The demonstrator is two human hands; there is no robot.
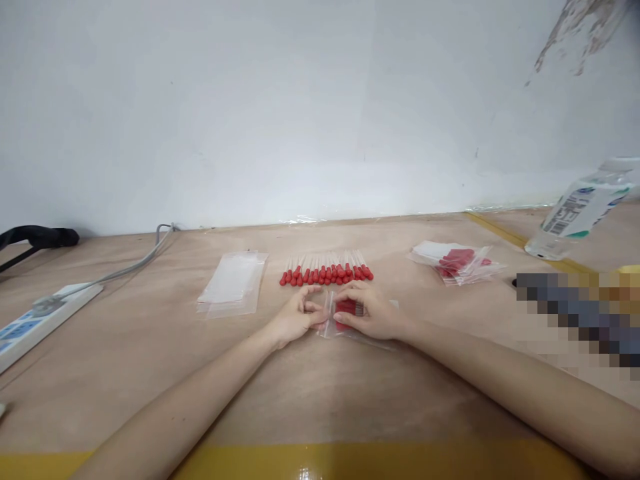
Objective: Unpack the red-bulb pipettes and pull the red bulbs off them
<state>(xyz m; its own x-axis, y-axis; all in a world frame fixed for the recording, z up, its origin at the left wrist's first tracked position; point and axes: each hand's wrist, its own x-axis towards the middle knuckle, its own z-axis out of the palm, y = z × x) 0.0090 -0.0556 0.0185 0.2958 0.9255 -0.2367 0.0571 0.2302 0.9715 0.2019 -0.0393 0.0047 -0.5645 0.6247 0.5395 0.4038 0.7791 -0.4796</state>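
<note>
In the head view, a clear plastic zip bag (327,330) with red-ended pieces inside lies on the table between my hands. My left hand (299,317) pinches the open-looking left end of this bag between thumb and fingers. My right hand (369,312) curls over the bag's middle, gripping it around the red pieces (345,313) and partly covering them. Just beyond my hands lies a row of slim, clear-stemmed droppers with red bulbs (327,273), bulbs toward me. Left of them is a stack of flat clear bags (233,283).
A pile of filled bags (457,262) lies to the right. Farther right stands a tilted-looking clear bottle (575,210), with a pixelated dark object (575,317) below it. A power strip (35,320) with a grey cable (130,267) lies at left. A white wall (280,113) closes the back.
</note>
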